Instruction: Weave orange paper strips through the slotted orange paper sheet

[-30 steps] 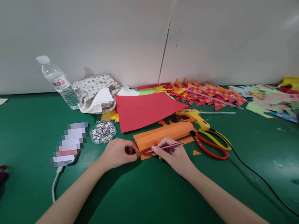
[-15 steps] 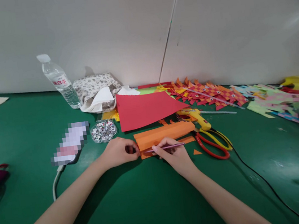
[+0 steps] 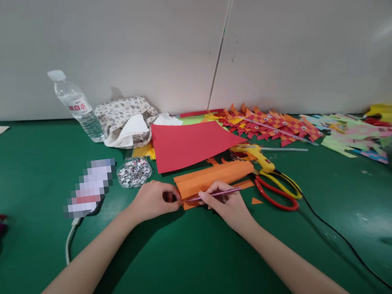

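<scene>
A folded orange paper (image 3: 214, 177) lies on the green table (image 3: 181, 263) in front of me. My left hand (image 3: 154, 200) is closed, pinching the paper's left end and holding it down. My right hand (image 3: 226, 203) grips a thin purple pencil (image 3: 219, 193) laid almost flat along the paper's near edge, its tip pointing left toward my left fingers. Small orange scraps (image 3: 257, 201) lie beside the paper.
Red-handled scissors (image 3: 277, 196) and a yellow glue gun (image 3: 259, 156) with a black cord lie right of the paper. Behind are a red sheet (image 3: 188, 143), woven paper fish (image 3: 275, 125), googly eyes (image 3: 135, 172), a phone (image 3: 88, 189), a water bottle (image 3: 76, 107) and a cloth pouch (image 3: 124, 117).
Almost nothing has changed. Both hands stay on the orange paper with the pencil along its edge; only the view shifts slightly.
</scene>
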Tool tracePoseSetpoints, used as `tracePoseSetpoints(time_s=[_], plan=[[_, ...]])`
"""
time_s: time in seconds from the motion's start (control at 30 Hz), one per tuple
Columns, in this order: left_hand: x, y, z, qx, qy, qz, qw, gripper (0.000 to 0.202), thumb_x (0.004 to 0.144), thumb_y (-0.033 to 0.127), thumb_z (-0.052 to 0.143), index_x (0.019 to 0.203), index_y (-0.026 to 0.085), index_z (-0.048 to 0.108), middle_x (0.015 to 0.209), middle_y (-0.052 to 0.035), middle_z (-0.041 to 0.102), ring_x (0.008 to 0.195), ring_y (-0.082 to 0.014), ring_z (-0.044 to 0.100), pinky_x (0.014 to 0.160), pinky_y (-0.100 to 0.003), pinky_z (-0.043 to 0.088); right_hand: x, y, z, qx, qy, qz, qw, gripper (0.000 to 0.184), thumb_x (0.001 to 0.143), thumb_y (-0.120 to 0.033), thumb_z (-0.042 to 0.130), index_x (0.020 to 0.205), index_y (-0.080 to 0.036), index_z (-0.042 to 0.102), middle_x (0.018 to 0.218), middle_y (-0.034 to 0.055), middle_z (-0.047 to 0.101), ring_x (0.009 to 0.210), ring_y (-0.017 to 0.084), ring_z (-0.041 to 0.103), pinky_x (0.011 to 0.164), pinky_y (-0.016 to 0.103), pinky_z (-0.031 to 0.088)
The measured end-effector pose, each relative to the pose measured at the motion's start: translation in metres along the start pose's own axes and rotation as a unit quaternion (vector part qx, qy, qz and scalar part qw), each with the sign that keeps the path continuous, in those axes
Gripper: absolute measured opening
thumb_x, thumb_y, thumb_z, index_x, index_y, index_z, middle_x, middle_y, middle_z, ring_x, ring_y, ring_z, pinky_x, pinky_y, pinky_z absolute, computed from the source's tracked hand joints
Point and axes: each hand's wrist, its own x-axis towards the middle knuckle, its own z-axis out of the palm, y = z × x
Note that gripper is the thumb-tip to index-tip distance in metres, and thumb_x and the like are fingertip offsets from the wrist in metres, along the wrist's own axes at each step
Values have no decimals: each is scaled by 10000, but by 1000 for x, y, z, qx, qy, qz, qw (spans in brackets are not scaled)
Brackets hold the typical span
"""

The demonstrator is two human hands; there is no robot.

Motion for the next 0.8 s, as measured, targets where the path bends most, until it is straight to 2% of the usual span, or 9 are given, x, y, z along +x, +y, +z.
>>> tracePoseSetpoints(time_s=[0.13,0.37,0.8], plan=[[0,-1,0,-1,2,5,1000,130,710,315,625,751,227,711,565,54,641,496,-77,543,496,-167,335,-1,-2,1,-19,-9,-5,1000,265,770,-412,673,661,-207,545,642,17,663,625,175,636,558,274,469],[0,0,0,-5,7,1,1000,134,708,312,624,740,212,708,580,40,655,509,-85,558,500,-167,347,0,3,0,-4,19,-4,1000,269,781,-401,665,655,-212,523,618,9,659,565,156,606,521,263,455],[0,0,1,-6,8,-9,1000,136,709,319,624,753,227,714,585,46,650,514,-85,549,503,-176,339,-1,-3,1,-15,-9,-4,1000,247,780,-372,666,646,-206,541,609,0,634,552,141,556,522,259,412]])
